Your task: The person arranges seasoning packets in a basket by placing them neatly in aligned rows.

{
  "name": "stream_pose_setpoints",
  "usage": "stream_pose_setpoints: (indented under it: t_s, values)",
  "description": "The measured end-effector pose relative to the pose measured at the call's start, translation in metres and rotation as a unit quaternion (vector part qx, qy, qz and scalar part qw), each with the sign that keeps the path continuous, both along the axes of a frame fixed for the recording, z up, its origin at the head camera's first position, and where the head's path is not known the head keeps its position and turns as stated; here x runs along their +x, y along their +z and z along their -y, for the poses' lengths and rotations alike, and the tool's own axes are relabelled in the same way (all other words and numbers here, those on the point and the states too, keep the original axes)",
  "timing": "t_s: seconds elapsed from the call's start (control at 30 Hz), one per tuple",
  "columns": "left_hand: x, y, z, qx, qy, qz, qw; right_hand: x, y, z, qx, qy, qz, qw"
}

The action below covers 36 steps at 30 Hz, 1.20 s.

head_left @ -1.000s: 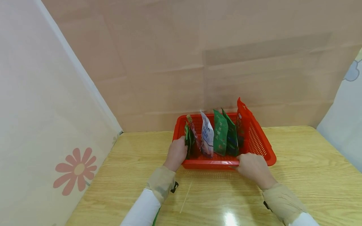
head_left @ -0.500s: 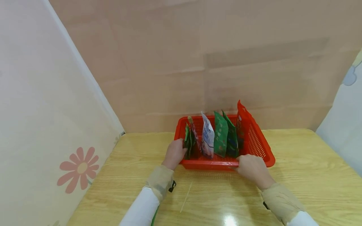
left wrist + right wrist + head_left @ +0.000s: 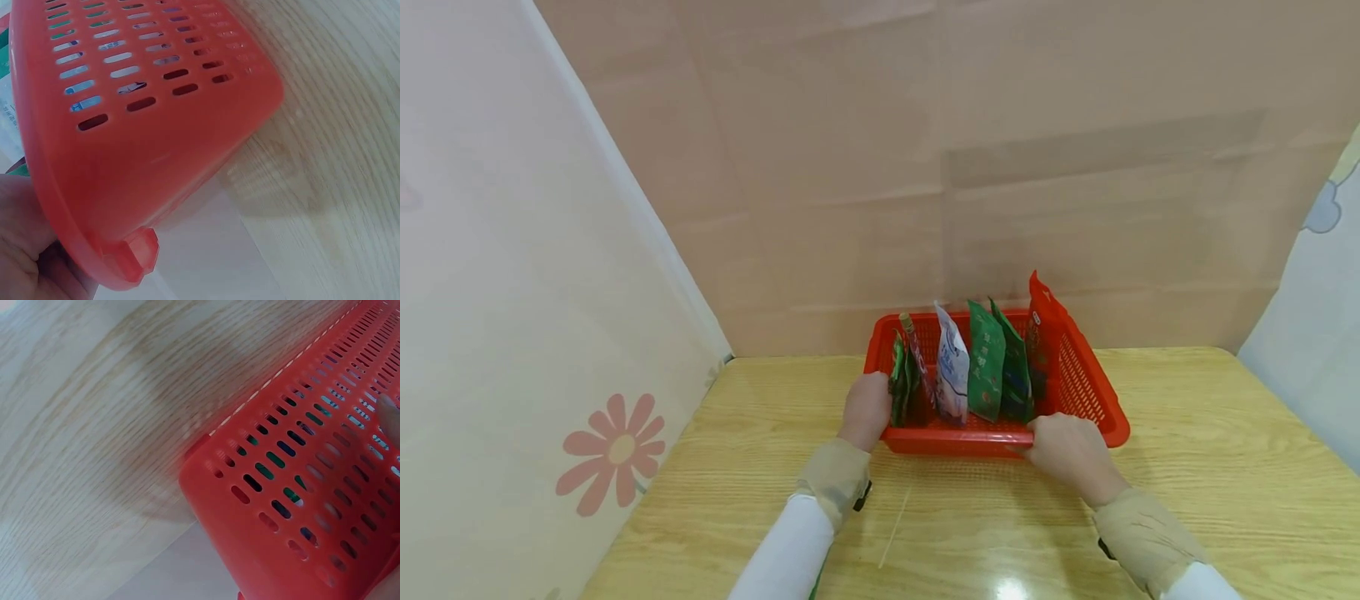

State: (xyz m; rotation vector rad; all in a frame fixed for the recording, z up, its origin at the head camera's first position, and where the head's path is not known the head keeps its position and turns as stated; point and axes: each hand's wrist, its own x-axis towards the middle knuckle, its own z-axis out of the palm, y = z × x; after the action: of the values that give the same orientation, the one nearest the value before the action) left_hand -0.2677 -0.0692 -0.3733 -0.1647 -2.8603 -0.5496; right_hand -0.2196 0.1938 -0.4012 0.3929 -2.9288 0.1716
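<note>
A red plastic basket [image 3: 970, 442] with slotted walls stands on the wooden table near the back wall. My left hand [image 3: 867, 408] grips its rim at the left front corner; the left wrist view shows the fingers [image 3: 25, 237] at that rim. On the front rim, right of the middle, my right hand [image 3: 1071, 450] holds on, one fingertip [image 3: 389, 419] against the slotted wall. Upright packets fill the basket: a white packet [image 3: 952, 367], a green packet [image 3: 986, 358], a darker green packet [image 3: 1015, 371], a red packet [image 3: 1045, 325] and a slim stick-like pack [image 3: 917, 358] at the left.
The wooden table [image 3: 737, 467] reaches out on both sides of the basket and in front of it. Brown paper [image 3: 820, 208] covers the wall behind. A pale flowered sheet [image 3: 512, 292] hangs at the left, another [image 3: 1315, 333] at the right.
The left hand has shifted slightly along the basket's left front corner. The whole scene sits a little lower in the head view; basket, packets and right hand otherwise look unchanged.
</note>
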Motion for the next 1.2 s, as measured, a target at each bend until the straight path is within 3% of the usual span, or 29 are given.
stream_pose_setpoints:
  t_s: [0.4, 0.57, 0.77, 0.87, 0.97, 1.1, 1.17, 1.2]
  values:
    - [-0.001, -0.006, 0.001, -0.061, 0.018, -0.056, 0.9964, -0.003, 0.0, 0.007, -0.006, 0.009, 0.002, 0.9999]
    - [-0.001, -0.007, 0.006, -0.045, 0.01, -0.051, 0.9976, -0.006, -0.002, 0.008, -0.004, 0.009, -0.007, 0.9999]
    - [0.0, -0.007, 0.016, 0.013, -0.019, -0.037, 0.999, -0.009, -0.003, 0.007, -0.003, 0.02, -0.013, 0.9997]
    - [0.001, -0.007, 0.018, 0.031, -0.04, -0.046, 0.9977, -0.009, -0.003, 0.004, -0.006, 0.016, -0.017, 0.9997]
    - [0.003, -0.006, 0.018, 0.029, -0.047, -0.076, 0.9956, -0.009, -0.005, -0.001, -0.006, 0.011, -0.022, 0.9997]
    - [0.003, -0.009, 0.02, 0.021, -0.019, -0.137, 0.9901, -0.009, -0.007, -0.006, -0.007, 0.013, -0.023, 0.9996]
    - [0.0, -0.011, 0.024, 0.01, -0.003, -0.152, 0.9883, -0.011, -0.007, -0.008, -0.008, 0.015, -0.025, 0.9996]
    - [-0.001, -0.012, 0.027, 0.009, 0.005, -0.144, 0.9896, -0.012, -0.007, -0.009, -0.009, 0.015, -0.025, 0.9995]
